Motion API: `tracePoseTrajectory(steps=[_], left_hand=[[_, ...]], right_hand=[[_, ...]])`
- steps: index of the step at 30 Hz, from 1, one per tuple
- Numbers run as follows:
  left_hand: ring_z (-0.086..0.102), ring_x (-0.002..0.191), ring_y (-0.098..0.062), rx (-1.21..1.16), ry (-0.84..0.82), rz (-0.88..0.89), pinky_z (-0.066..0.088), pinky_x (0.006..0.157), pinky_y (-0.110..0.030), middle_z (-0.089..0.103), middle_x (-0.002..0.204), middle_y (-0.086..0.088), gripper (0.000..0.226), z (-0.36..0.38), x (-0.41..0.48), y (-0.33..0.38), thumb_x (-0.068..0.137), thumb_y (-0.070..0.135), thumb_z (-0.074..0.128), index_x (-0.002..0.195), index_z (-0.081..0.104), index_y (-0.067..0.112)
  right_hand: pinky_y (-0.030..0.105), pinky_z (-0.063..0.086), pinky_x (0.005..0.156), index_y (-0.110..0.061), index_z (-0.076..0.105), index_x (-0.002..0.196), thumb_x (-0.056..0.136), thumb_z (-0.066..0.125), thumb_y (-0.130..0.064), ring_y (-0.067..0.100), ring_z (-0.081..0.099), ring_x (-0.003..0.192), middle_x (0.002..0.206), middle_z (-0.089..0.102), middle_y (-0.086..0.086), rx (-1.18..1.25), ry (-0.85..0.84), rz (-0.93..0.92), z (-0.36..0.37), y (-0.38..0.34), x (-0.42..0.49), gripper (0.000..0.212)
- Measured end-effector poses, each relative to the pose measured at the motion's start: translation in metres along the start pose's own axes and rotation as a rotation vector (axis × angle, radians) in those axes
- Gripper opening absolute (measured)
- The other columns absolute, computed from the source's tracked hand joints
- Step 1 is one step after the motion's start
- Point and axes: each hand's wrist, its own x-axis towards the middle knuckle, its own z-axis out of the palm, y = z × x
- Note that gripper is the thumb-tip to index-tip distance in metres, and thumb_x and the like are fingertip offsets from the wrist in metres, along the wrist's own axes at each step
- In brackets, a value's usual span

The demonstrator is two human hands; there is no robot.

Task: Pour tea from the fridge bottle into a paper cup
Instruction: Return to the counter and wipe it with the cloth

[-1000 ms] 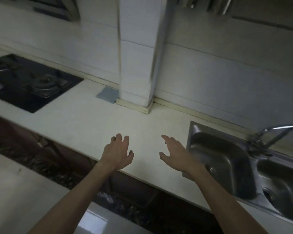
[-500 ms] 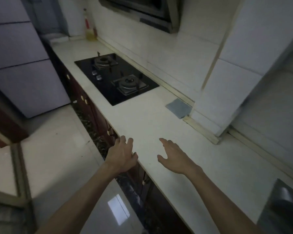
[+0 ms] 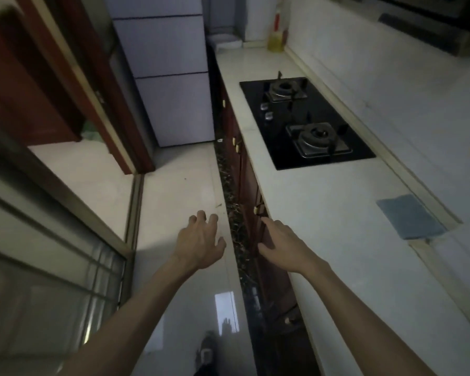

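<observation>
Two bare hands reach forward, both empty with fingers loosely spread: the left hand over the glossy floor, the right hand over the edge of the pale table and the dark cabinet fronts below it. Well ahead of the left hand stands the fridge, its doors closed; no bottle or paper cup shows. Ahead of the right hand lies a black gas hob, and to that hand's right, a grey cloth on the table.

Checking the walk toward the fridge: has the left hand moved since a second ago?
Yes: the bare left hand has swung off the pale stone countertop edge, leftward over the floor.
</observation>
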Motion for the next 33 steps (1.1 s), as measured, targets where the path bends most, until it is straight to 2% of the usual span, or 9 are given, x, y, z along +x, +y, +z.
tracePoseTrajectory(steps=[8,12,17,21,25,29,33], left_hand=[[0.049,0.117,-0.030,-0.043,0.028,-0.008,0.053,0.084,-0.042,0.047,0.131,-0.014,0.051,-0.012,0.068,-0.059,0.093,0.040,0.050,0.135,0.044,0.011],[0.050,0.116,-0.030,-0.023,0.039,0.054,0.054,0.084,-0.040,0.047,0.132,-0.013,0.051,-0.028,0.121,-0.083,0.094,0.040,0.049,0.135,0.044,0.012],[0.049,0.117,-0.033,0.007,-0.005,0.166,0.051,0.082,-0.043,0.046,0.131,-0.015,0.049,-0.044,0.179,-0.096,0.094,0.038,0.048,0.133,0.044,0.009],[0.050,0.113,-0.035,0.024,-0.036,0.306,0.051,0.079,-0.044,0.047,0.126,-0.016,0.043,-0.049,0.220,-0.082,0.093,0.035,0.049,0.127,0.046,0.009],[0.050,0.112,-0.035,0.040,-0.086,0.451,0.052,0.080,-0.044,0.048,0.123,-0.016,0.042,-0.043,0.257,-0.046,0.092,0.035,0.048,0.124,0.046,0.009],[0.049,0.117,-0.034,0.038,-0.126,0.571,0.054,0.085,-0.047,0.048,0.129,-0.015,0.047,-0.030,0.280,0.006,0.092,0.035,0.048,0.131,0.044,0.010],[0.047,0.120,-0.030,0.110,-0.138,0.678,0.053,0.084,-0.042,0.043,0.136,-0.015,0.054,-0.019,0.296,0.063,0.094,0.037,0.048,0.139,0.039,0.009]], right_hand=[[0.034,0.040,0.101,-0.021,0.026,0.147,0.097,0.051,-0.034,0.023,0.043,0.123,0.134,0.046,0.009,-0.013,-0.034,-0.031,-0.002,-0.035,0.087,0.058],[0.030,0.042,0.095,-0.019,0.028,0.148,0.098,0.052,-0.031,0.018,0.046,0.112,0.119,0.047,0.002,0.006,0.023,0.013,-0.012,-0.044,0.132,0.057],[0.032,0.043,0.096,-0.021,0.026,0.149,0.097,0.053,-0.032,0.017,0.048,0.112,0.120,0.046,-0.002,0.059,0.094,0.126,-0.018,-0.044,0.166,0.060],[0.042,0.045,0.099,-0.025,0.024,0.148,0.096,0.052,-0.038,0.023,0.046,0.121,0.128,0.048,0.004,0.074,0.136,0.248,-0.025,-0.022,0.174,0.060],[0.044,0.040,0.106,-0.022,0.017,0.152,0.096,0.049,-0.039,0.025,0.039,0.132,0.142,0.041,0.007,0.094,0.186,0.392,-0.039,0.006,0.168,0.067],[0.043,0.037,0.110,-0.021,0.015,0.154,0.097,0.047,-0.040,0.023,0.034,0.138,0.149,0.036,0.005,0.127,0.258,0.520,-0.051,0.045,0.151,0.068],[0.041,0.035,0.111,-0.019,0.014,0.155,0.098,0.047,-0.041,0.023,0.034,0.138,0.149,0.036,0.005,0.176,0.326,0.623,-0.064,0.085,0.128,0.069]])
